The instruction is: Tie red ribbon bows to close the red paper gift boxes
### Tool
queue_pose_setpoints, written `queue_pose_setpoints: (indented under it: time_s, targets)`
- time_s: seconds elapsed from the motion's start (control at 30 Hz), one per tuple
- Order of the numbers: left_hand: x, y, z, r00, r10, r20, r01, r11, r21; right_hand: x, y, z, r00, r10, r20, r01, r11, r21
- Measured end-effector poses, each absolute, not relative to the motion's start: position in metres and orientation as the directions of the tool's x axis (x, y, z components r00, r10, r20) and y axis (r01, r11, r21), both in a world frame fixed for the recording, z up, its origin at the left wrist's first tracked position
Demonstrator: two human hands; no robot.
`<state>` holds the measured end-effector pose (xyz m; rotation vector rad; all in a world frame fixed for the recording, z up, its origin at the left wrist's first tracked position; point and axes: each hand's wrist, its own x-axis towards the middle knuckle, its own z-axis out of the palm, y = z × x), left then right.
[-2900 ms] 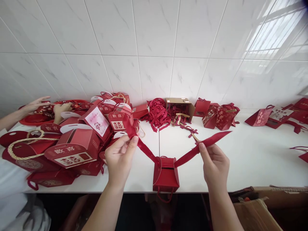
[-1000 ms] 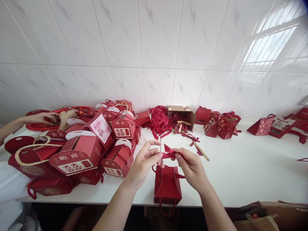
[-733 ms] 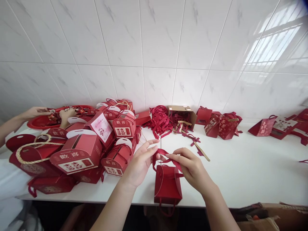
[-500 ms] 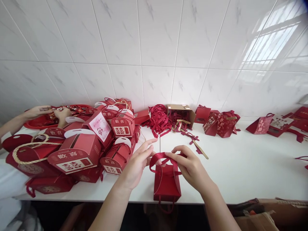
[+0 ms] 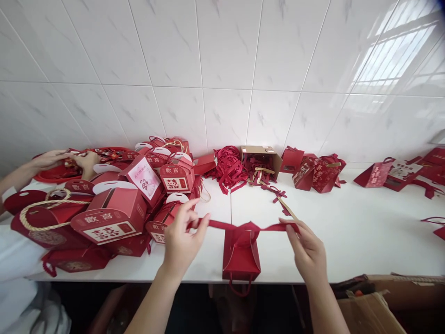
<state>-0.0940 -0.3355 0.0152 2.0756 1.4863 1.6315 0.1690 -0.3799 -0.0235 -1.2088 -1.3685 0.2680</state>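
Observation:
A small red gift box (image 5: 241,260) stands near the table's front edge, with a cord handle hanging over the edge. Dark red ribbon (image 5: 249,227) crosses at the top of the box and is stretched out to both sides. My left hand (image 5: 184,232) pinches one end of the ribbon, left of the box. On the other side, my right hand (image 5: 308,248) grips the opposite end between thumb and fingers. The ribbon looks taut, with a knot or crossing above the box; which of these I cannot tell.
Printed red boxes (image 5: 107,213) are piled at the left, where a co-worker's hands (image 5: 85,163) reach over a red tray (image 5: 45,176). Behind lie a heap of ribbon (image 5: 229,169) and an open carton (image 5: 278,164). Red bags (image 5: 325,175) stand right; a cardboard box (image 5: 368,311) is below.
My hands have moved apart, left and right, pulling the looped ribbon into a straight line above the box. The box stays in place on the table.

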Motion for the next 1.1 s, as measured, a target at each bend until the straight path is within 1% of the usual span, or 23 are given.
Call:
queue_pose_setpoints:
  time_s: [0.07,0.1,0.13,0.17,0.2,0.27,0.37,0.43,0.5,0.53,0.6,0.67,0.73,0.87,1.0,1.1]
  targets:
    - [-0.119,-0.338,-0.011,-0.123,0.723,0.679,0.718,-0.408,0.564,0.192,-0.393,-0.053,0.424,0.807,0.411,0.474,0.189,-0.860]
    - [-0.130,-0.340,-0.026,-0.139,0.729,0.670,0.755,-0.360,0.548,0.203,-0.399,-0.068,0.491,0.809,0.323,0.477,0.061,-0.877]
    - [-0.140,-0.343,-0.041,-0.127,0.743,0.657,0.780,-0.334,0.529,0.212,-0.405,-0.083,0.521,0.820,0.239,0.471,-0.042,-0.881]
    - [-0.148,-0.345,-0.054,-0.102,0.750,0.654,0.807,-0.322,0.496,0.219,-0.409,-0.095,0.523,0.833,0.182,0.461,-0.097,-0.882]
    - [-0.152,-0.348,-0.065,-0.076,0.757,0.648,0.823,-0.319,0.470,0.223,-0.412,-0.106,0.513,0.844,0.157,0.455,-0.112,-0.883]
    - [-0.153,-0.352,-0.080,-0.014,0.757,0.653,0.833,-0.352,0.427,0.223,-0.412,-0.116,0.496,0.847,0.189,0.479,-0.086,-0.873]
    - [-0.137,-0.355,-0.078,0.038,0.714,0.699,0.803,-0.438,0.404,0.208,-0.404,-0.109,0.464,0.829,0.312,0.561,-0.002,-0.828]
    - [-0.121,-0.355,-0.068,0.048,0.725,0.687,0.731,-0.495,0.470,0.193,-0.397,-0.097,0.399,0.844,0.357,0.582,0.068,-0.811]
    - [-0.104,-0.355,-0.055,0.086,0.777,0.623,0.608,-0.537,0.585,0.178,-0.391,-0.085,0.322,0.872,0.369,0.559,0.140,-0.818]
    - [-0.097,-0.355,-0.049,0.117,0.799,0.590,0.550,-0.546,0.631,0.172,-0.389,-0.081,0.290,0.886,0.363,0.537,0.163,-0.827]
    - [-0.084,-0.356,-0.040,0.187,0.830,0.526,0.486,-0.543,0.685,0.161,-0.386,-0.076,0.227,0.921,0.315,0.470,0.180,-0.864]
    - [-0.073,-0.356,-0.035,0.251,0.849,0.464,0.480,-0.526,0.702,0.154,-0.383,-0.074,0.165,0.955,0.247,0.393,0.166,-0.905]
    - [-0.066,-0.354,-0.036,0.290,0.866,0.408,0.487,-0.501,0.716,0.150,-0.382,-0.074,0.095,0.971,0.218,0.345,0.173,-0.922]
    - [-0.059,-0.347,-0.050,0.256,0.902,0.348,0.451,-0.430,0.782,0.148,-0.379,-0.073,-0.016,0.973,0.231,0.317,0.224,-0.921]
    - [-0.055,-0.342,-0.059,0.258,0.936,0.241,0.330,-0.320,0.888,0.143,-0.378,-0.067,-0.080,0.978,0.192,0.206,0.205,-0.957]
    - [-0.052,-0.344,-0.055,0.296,0.946,0.129,0.235,-0.203,0.950,0.143,-0.378,-0.062,-0.094,0.977,0.191,0.174,0.205,-0.963]
